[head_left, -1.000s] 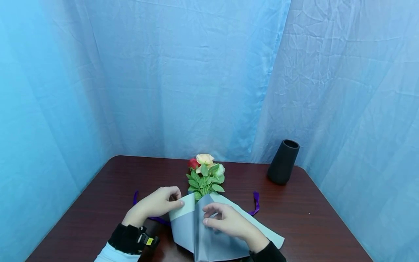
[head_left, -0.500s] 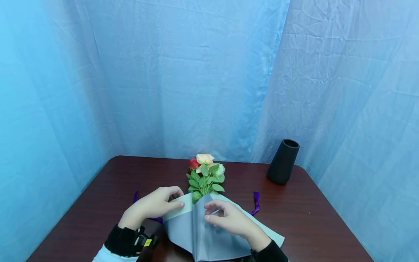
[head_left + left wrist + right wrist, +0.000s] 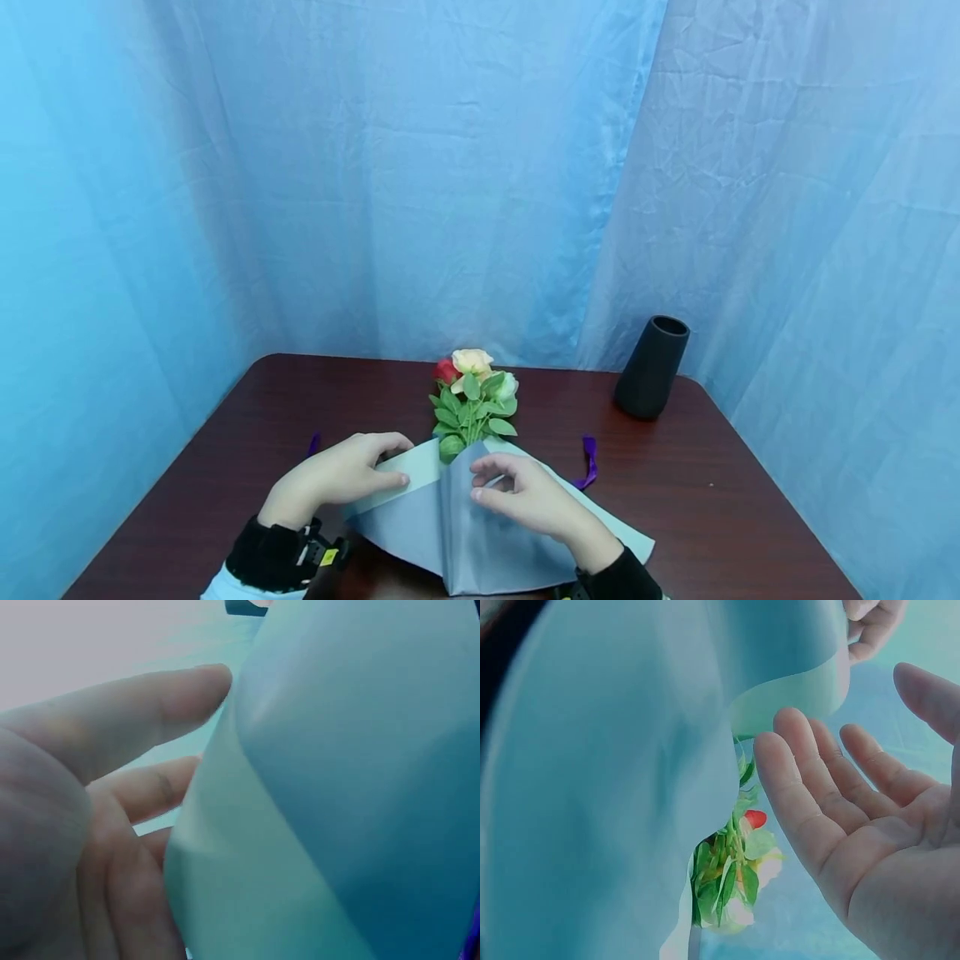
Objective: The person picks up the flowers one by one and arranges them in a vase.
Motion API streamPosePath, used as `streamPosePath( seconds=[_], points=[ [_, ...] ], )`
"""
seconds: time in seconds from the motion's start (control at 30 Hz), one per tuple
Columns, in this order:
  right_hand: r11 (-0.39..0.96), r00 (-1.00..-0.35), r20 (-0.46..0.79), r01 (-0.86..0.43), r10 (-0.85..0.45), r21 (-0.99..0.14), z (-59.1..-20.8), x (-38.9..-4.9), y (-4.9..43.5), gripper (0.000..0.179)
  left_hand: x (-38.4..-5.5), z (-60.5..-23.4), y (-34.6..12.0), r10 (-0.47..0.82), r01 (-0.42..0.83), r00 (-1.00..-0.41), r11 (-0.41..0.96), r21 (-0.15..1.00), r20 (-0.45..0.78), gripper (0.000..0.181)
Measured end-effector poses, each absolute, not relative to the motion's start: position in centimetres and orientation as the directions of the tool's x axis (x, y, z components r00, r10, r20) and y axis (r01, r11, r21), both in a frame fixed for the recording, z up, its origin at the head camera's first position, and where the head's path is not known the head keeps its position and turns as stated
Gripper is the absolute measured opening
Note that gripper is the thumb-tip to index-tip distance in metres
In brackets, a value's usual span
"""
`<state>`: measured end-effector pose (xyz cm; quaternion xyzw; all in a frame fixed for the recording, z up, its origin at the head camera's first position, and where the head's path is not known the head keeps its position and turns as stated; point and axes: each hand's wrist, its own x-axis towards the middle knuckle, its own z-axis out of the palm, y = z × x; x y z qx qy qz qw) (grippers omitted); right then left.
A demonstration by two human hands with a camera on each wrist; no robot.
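In the head view, a sheet of blue-grey wrapping paper (image 3: 517,550) with pale green borders lies folded around several flowers (image 3: 472,387), one red, the others cream and pale. My left hand (image 3: 337,471) is at the paper's left flap, thumb over the pale border. The left wrist view has its fingers apart, tips right at the flap's edge (image 3: 217,802), some hidden behind it. My right hand (image 3: 532,504) hovers over the right side of the paper with relaxed, slightly bent fingers. Nothing lies in its palm in the right wrist view.
A black vase (image 3: 651,367) stands at the back right of the dark wooden table (image 3: 750,517). Purple ribbon (image 3: 588,462) shows on both sides of the paper. Blue curtains (image 3: 450,183) hang behind and beside the table.
My left hand has shifted left and slightly down, and the paper's left flap has spread leftward with it. My right hand has hardly moved.
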<state>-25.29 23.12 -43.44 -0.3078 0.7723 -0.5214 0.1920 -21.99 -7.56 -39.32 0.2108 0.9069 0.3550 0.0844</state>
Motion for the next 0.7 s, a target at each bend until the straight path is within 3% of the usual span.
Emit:
streamPosePath(
  seconds=[0.37, 0.7],
  points=[
    [0.295, -0.716, 0.046, -0.344, -0.697, -0.891, -43.2, -25.1, 22.0, 0.043, -21.7, -40.6, -9.0, 0.422, 0.310, -0.905, 0.744, 0.592, -0.056, 0.035],
    [0.308, -0.637, 0.051, -0.439, -0.769, -0.844, -43.7, -24.9, 20.3, 0.033, -21.4, -41.9, -10.2, 0.338, 0.206, -0.930, 0.807, 0.553, -0.146, 0.034]
  ],
)
